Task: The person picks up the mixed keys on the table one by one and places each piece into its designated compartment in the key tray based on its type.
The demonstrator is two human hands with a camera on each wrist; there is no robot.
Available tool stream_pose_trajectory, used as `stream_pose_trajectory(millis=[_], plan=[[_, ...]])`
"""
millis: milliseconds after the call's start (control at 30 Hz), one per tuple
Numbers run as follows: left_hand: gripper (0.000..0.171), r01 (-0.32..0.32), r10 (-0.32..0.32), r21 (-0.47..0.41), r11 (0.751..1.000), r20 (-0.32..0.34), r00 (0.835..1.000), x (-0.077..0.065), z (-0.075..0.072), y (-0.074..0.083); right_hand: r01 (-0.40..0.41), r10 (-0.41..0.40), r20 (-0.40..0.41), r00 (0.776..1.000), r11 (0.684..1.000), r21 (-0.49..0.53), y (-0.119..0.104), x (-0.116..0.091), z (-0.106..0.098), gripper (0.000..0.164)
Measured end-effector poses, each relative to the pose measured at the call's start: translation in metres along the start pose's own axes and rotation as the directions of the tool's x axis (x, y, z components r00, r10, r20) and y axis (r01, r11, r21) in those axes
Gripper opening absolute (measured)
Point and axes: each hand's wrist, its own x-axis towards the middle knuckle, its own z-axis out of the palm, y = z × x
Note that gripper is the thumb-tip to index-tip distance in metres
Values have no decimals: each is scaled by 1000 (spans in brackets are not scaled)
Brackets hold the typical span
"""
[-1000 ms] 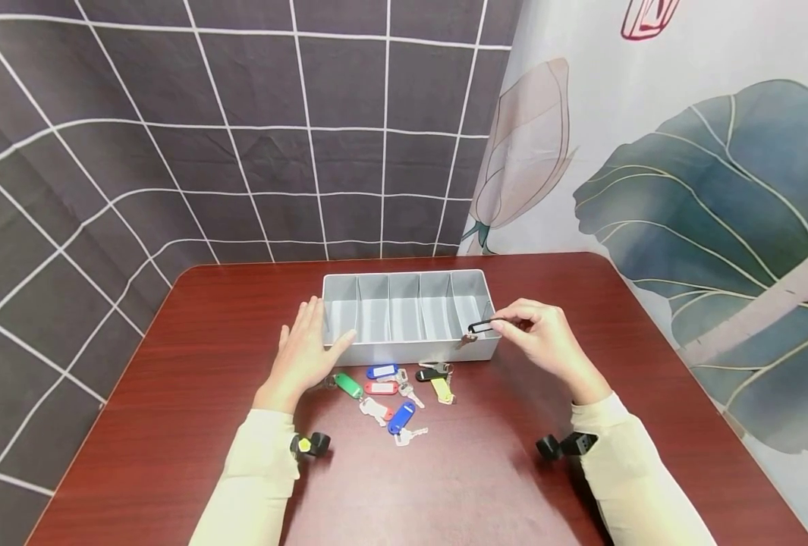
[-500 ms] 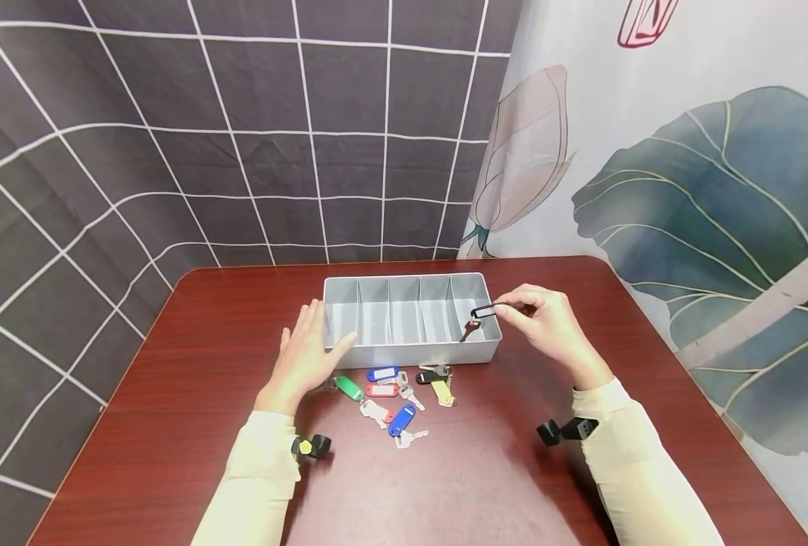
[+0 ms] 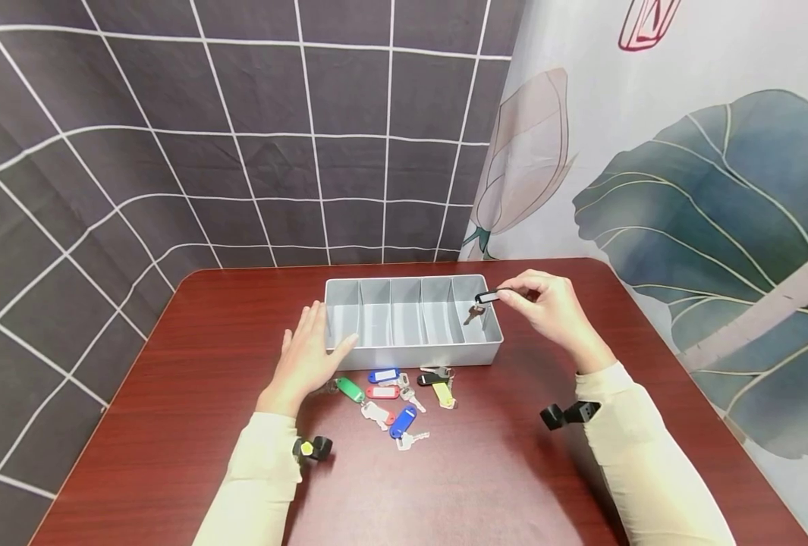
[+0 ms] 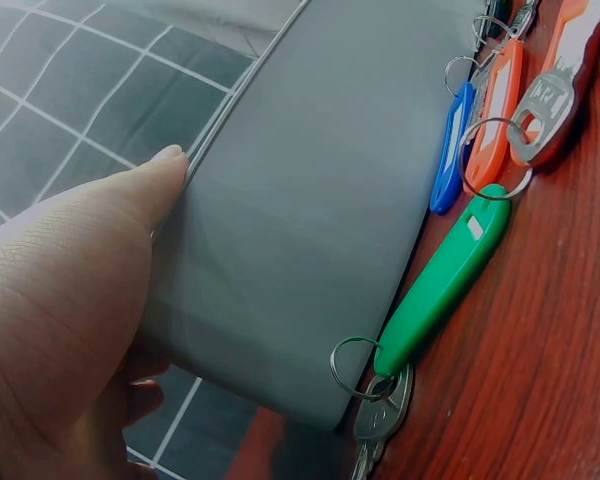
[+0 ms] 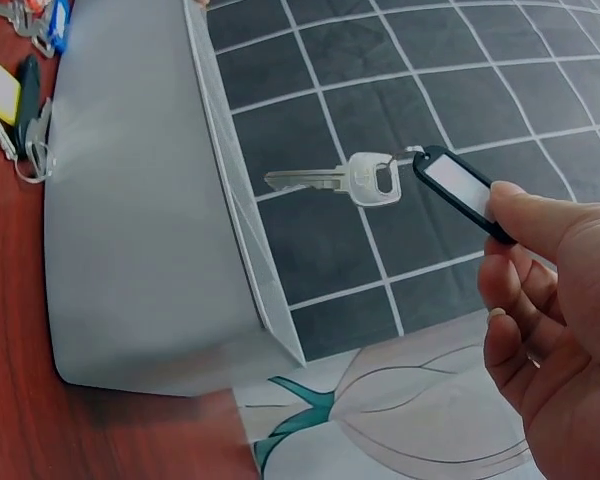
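Note:
My right hand (image 3: pixel 552 312) pinches the end of a black key tag (image 3: pixel 488 296) between thumb and fingers, above the right end of a grey compartment tray (image 3: pixel 410 356). From the tag's ring hangs a silver key (image 5: pixel 372 181), over the rightmost compartment in the head view. My left hand (image 3: pixel 303 365) rests against the tray's left end with straight fingers, its thumb (image 4: pixel 168 170) on the front rim. Just before the tray lie tagged keys: a green tag (image 3: pixel 350 390), a red tag (image 3: pixel 382 392), a yellow tag (image 3: pixel 443 393) and several others.
The tray has several compartments side by side. A second black tag (image 3: pixel 433 378) and a blue tag (image 3: pixel 383 375) lie close to its front wall, with another blue tag (image 3: pixel 403 422) nearer me. Behind the table (image 3: pixel 253 303) hang a dark gridded cloth (image 3: pixel 253 159) and a floral cloth (image 3: pixel 683 189).
My right hand has carried the black key tag up and away from me, from the tray's front right corner to over its rightmost compartment. The left hand stays at the tray's left end.

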Motion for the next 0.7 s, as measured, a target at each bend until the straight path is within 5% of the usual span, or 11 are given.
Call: stream_pose_trajectory(millis=[700], plan=[[99,1,-1,11,1000,2,1000,-1,2,1,-118,119,48,992,992,-37,33,16,13,9]])
